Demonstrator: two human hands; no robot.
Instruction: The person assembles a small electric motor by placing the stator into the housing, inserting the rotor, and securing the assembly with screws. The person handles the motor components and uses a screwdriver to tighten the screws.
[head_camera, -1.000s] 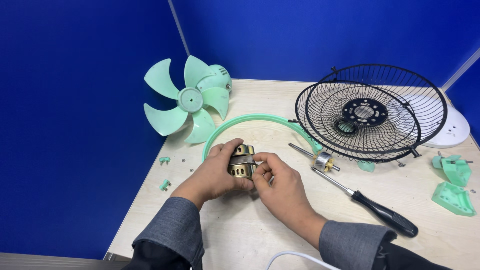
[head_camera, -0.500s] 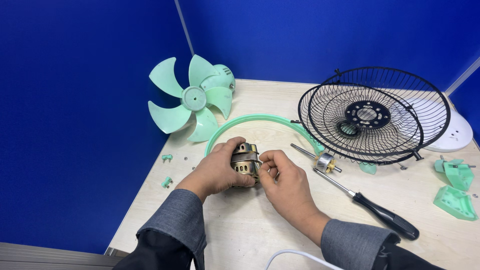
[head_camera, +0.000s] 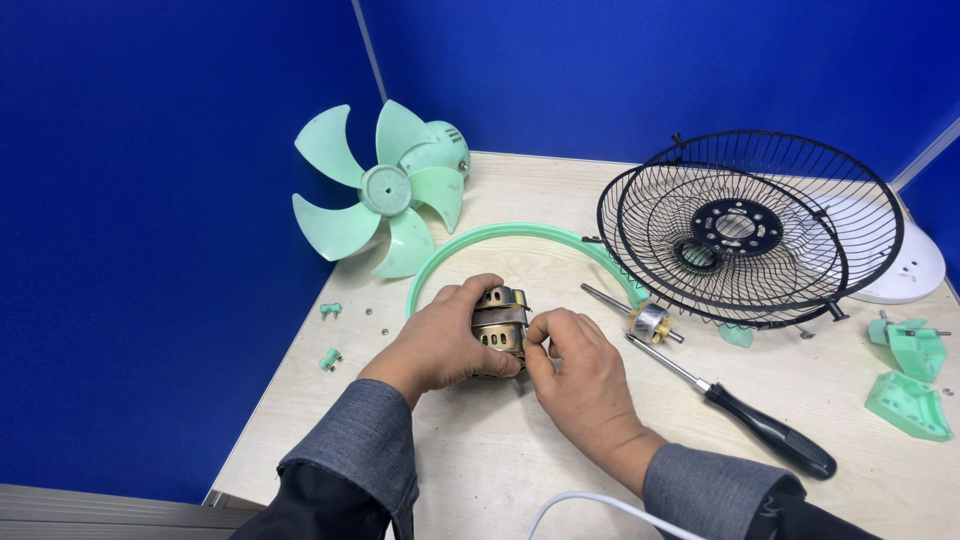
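Centrally, both hands closed on a brass-coloured fan motor (head_camera: 500, 325) atop the pale wooden table (head_camera: 520, 460): left hand (head_camera: 440, 340) wrapped round its side, right hand (head_camera: 575, 365) pinching its near edge with fingertips. Behind the motor, a mint-green ring (head_camera: 500, 235); beyond-left, a green fan blade (head_camera: 385, 190); to the right, a rotor shaft (head_camera: 645, 320), a black-handled screwdriver (head_camera: 740, 415), black wire grilles (head_camera: 745, 230). No labels visible. Bare tabletop near the motor's front; table edge close left.
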